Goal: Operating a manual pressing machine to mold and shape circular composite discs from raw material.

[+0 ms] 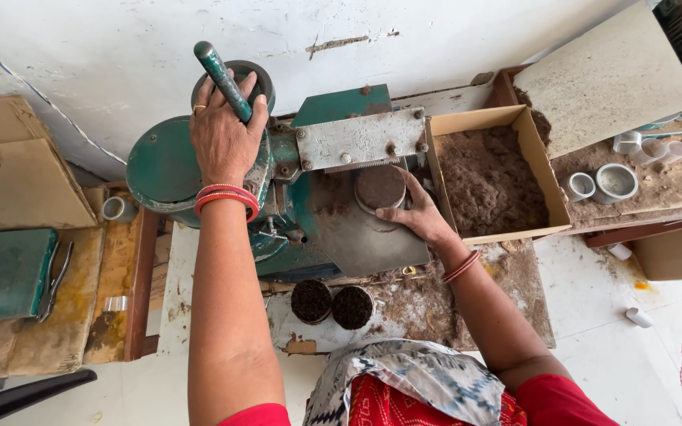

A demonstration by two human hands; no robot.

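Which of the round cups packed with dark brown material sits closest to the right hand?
The filled cup on the green press's grey plate, touched by the right hand. The other two filled cups stand lower, in front of the machine.

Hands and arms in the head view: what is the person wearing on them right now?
Both arms are bare up to short red sleeves at the shoulders. The left hand has a ring on one finger and a stack of red and pink bangles at the wrist. The right hand has thinner reddish bangles at its wrist. No gloves, no watch.
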